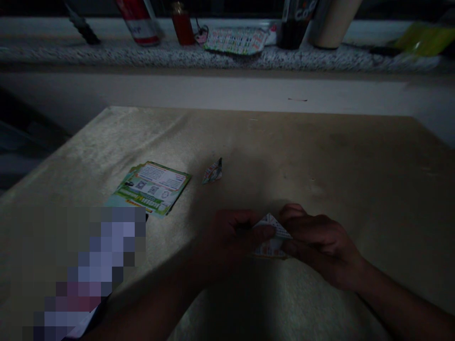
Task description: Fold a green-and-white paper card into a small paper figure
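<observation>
Between my two hands is a piece of printed paper (272,247), folded so that its upper part makes a triangle. My left hand (236,237) grips its left side, the thumb lying across the front of the fold. At the right corner, my right hand (320,239) pinches the paper between thumb and fingers. Beyond my hands, a small folded paper piece (213,172) with pointed ends rests on the table. To its left lies a stack of green and white printed leaflets (152,187). The paper's underside is hidden.
A pixelated, phone-like object (103,251) lies at the lower left of the table (355,156). Along the granite sill (142,59) behind stand a red can (140,23), a small red bottle (183,26), a dark cola bottle (295,23), a printed packet (236,40) and a yellow item (424,39).
</observation>
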`<action>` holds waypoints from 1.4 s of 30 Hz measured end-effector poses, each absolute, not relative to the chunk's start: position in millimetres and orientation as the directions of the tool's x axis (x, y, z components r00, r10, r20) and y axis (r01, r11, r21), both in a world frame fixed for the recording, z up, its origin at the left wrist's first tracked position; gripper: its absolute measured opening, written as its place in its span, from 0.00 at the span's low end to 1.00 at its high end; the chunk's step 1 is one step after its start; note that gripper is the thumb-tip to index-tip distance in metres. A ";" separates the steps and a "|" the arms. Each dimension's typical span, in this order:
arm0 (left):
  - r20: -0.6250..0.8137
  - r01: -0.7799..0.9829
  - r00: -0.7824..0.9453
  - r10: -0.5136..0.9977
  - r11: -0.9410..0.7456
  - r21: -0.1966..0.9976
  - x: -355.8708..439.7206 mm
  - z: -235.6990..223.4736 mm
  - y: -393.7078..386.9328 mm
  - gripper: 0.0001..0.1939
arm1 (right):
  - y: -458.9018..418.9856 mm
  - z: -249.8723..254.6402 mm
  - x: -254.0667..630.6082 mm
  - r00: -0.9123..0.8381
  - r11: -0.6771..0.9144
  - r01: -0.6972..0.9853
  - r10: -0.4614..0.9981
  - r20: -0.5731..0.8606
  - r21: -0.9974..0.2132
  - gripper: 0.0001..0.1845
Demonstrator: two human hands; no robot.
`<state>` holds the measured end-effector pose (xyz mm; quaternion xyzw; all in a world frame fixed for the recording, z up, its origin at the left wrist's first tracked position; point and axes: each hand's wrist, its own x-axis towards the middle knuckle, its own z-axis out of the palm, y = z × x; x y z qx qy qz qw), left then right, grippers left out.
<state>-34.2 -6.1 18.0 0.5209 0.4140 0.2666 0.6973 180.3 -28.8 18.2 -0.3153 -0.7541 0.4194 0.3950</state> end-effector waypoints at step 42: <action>-0.190 0.139 0.342 0.920 0.151 0.979 -37.2 22.3 -0.3 0.08 | -31.3 22.9 182.8 -0.188 0.275 0.252 0.954 0.232 -0.928 0.05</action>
